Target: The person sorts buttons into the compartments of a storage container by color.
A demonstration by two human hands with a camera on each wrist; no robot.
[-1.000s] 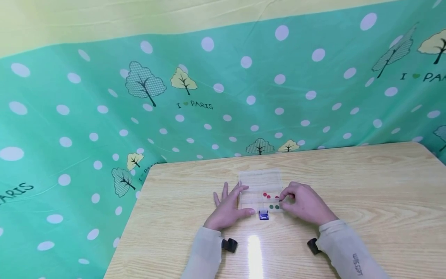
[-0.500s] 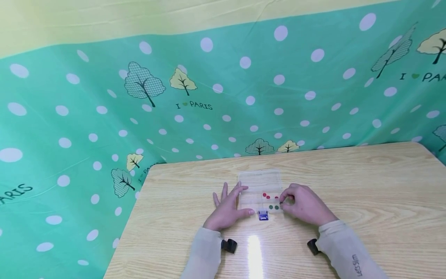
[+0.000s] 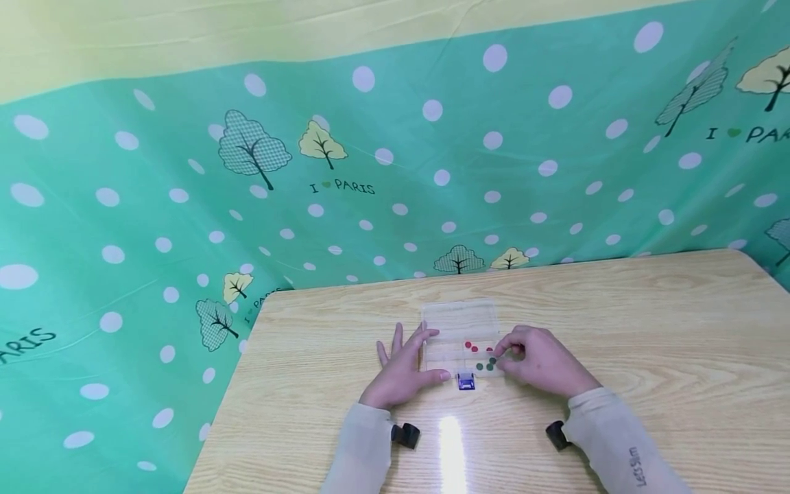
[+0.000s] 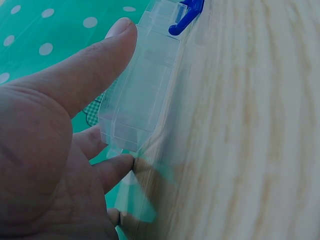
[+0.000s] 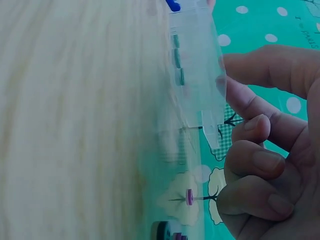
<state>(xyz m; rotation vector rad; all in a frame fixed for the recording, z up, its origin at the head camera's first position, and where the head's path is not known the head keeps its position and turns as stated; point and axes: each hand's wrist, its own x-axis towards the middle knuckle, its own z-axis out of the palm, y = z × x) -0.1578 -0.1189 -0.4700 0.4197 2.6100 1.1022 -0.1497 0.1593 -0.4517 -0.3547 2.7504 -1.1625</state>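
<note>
A clear compartment box (image 3: 441, 350) lies with its lid raised and a blue latch (image 3: 466, 381) at the front. My left hand (image 3: 400, 376) holds its left end, thumb at the front wall, index finger across the back, other fingers spread. My right hand (image 3: 540, 358) is at the right end, thumb and index fingertips slightly apart at the rim, other fingers curled. Beside those fingertips, a green button-like disc (image 3: 492, 360) lies with two more in the front right compartment. Red discs (image 3: 474, 348) sit in the compartment behind. Through the wall, green discs (image 5: 177, 58) show in the right wrist view.
Under the right hand, hidden in the head view, a purple disc (image 5: 189, 196) and a dark disc (image 5: 162, 231) with purple ones beside it show in the right wrist view. The wooden table (image 3: 321, 343) backs onto a green dotted curtain (image 3: 395, 178).
The dark green disc pinched in my right fingertips has been let go and lies by the other two in the front right compartment. The fingertips have parted; my left hand stays put.
</note>
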